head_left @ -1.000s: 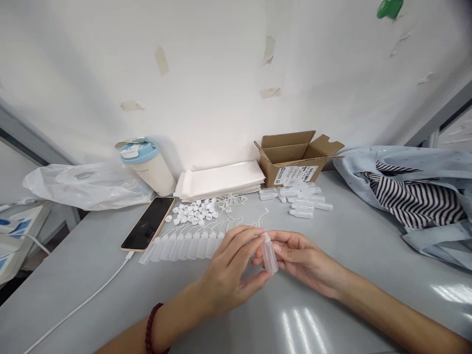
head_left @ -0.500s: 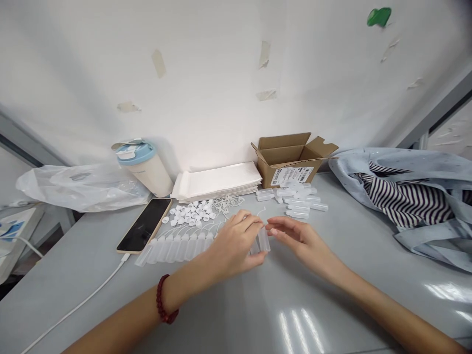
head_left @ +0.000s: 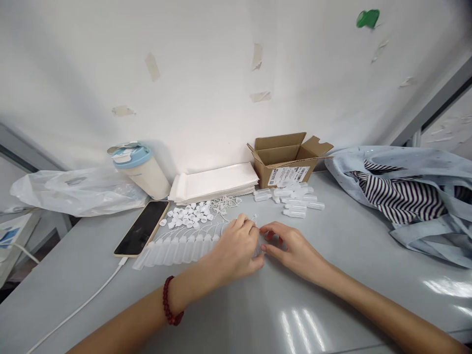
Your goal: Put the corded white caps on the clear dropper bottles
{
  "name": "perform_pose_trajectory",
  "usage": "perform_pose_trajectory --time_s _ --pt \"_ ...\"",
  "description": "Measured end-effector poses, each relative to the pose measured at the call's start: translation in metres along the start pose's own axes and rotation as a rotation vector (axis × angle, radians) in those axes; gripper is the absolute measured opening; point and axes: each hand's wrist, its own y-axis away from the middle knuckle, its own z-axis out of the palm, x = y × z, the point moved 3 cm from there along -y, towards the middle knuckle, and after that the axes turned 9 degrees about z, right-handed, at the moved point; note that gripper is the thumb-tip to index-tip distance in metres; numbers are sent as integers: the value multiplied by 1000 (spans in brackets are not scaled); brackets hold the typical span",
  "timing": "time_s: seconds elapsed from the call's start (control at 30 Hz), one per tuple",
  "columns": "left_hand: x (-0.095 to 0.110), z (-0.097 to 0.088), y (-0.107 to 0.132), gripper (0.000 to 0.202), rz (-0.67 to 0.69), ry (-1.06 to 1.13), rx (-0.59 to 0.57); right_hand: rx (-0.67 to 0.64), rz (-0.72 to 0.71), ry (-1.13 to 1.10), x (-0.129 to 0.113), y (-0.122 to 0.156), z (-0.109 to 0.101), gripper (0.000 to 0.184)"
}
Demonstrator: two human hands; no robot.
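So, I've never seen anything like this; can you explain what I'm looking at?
There's no machine, just one person's bare hands, seen by a camera worn on their head. On the smooth grey table lie a row of slim, translucent plastic bottles, small white caps, thin whitish strands and a black-screened phone. An open brown cardboard box stands behind. The left hand covers the row's right end; the right hand reaches in beside it. The fingers hide whether either has a firm grip.

left hand [head_left: 238, 250] curled, palm down; right hand [head_left: 295, 250] just beside, loosely curved.
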Motion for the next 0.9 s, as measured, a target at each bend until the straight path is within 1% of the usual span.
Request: perform_pose_trajectory --time_s 0.27,0.53,0.73,0.9 --pt "0 3 4 16 17 23 15 -5 1 -26 2 -1 1 24" --pt "1 1 8 27 -26 120 -14 -32 18 -69 0 0 1 22" --pt "-2 -2 10 38 -34 136 42 -34 22 -43 1 -1 0 21" --pt "-8 -11 18 52 -72 108 126 -34 30 -21 3 -1 -1 25"
